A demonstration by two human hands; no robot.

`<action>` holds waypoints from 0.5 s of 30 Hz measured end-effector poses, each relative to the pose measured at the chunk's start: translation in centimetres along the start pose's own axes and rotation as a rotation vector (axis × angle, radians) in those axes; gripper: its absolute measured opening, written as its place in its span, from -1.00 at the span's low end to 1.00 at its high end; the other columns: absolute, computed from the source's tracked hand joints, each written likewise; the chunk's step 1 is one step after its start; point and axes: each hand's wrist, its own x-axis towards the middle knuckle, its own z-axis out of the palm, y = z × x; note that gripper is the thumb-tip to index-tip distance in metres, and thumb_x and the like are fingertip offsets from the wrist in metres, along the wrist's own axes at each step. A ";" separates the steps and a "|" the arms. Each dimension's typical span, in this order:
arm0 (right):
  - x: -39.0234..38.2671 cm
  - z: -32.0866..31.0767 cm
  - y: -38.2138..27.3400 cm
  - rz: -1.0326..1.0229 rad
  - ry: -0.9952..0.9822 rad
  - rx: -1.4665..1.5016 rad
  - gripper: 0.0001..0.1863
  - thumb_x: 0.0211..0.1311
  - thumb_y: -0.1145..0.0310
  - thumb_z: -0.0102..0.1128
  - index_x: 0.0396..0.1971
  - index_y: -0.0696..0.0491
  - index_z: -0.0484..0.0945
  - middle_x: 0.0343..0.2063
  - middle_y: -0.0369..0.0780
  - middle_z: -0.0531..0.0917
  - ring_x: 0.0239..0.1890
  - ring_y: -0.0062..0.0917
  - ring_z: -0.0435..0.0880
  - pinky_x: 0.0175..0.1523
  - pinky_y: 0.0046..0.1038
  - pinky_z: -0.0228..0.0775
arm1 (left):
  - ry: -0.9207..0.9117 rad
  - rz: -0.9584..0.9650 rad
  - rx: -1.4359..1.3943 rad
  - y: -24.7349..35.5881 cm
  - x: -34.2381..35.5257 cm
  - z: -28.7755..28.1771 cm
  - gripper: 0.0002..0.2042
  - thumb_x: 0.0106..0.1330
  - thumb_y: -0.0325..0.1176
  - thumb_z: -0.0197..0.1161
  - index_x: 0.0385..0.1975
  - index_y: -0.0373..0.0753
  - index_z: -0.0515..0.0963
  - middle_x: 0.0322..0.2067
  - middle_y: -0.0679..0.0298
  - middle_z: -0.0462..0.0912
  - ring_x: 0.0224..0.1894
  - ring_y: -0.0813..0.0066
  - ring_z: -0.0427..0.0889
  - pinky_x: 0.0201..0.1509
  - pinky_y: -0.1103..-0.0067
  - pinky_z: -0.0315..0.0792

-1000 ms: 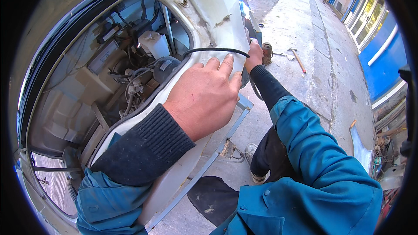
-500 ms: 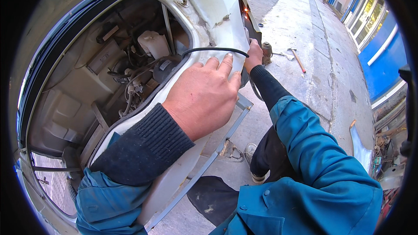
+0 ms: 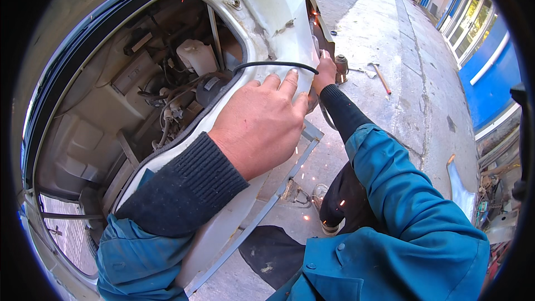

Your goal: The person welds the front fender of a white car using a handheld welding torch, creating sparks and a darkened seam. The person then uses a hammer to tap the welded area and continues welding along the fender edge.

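Observation:
My left hand [image 3: 262, 122] lies open, fingers spread, on the white car body [image 3: 273, 39] beside the engine bay. A black ribbed tube [image 3: 273, 63] runs past its fingertips toward my right hand [image 3: 323, 72]. That hand is closed around a greyish tool [image 3: 316, 44] at the front corner of the body, its shape mostly hidden by my fingers and the panel. Orange sparks [image 3: 315, 14] glow past the tool's far end. A dark cable [image 3: 327, 117] hangs below the hand.
The engine bay [image 3: 167, 78] holds a white plastic tank [image 3: 196, 57]. On the concrete lie a red-handled hammer [image 3: 382, 79] and a squat rusty jack-like object [image 3: 341, 68]. A metal strip [image 3: 273, 192] edges the car near my legs. Scrap [image 3: 499, 189] lines the right side.
More sparks now scatter, some falling near my shoe and one streaking above the engine bay. Both hands hold nearly the same place.

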 end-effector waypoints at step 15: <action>0.4 -0.2 -0.1 0.054 -0.089 -0.076 -0.46 0.57 0.00 0.22 0.10 0.26 0.57 -0.11 0.23 0.77 0.04 0.13 0.78 0.15 -0.03 0.62 | 0.022 -0.005 0.012 0.1 0.0 0.0 -0.53 0.44 -0.17 0.33 0.21 -0.38 0.65 0.28 -0.28 0.60 0.25 -0.05 0.68 0.32 0.27 0.59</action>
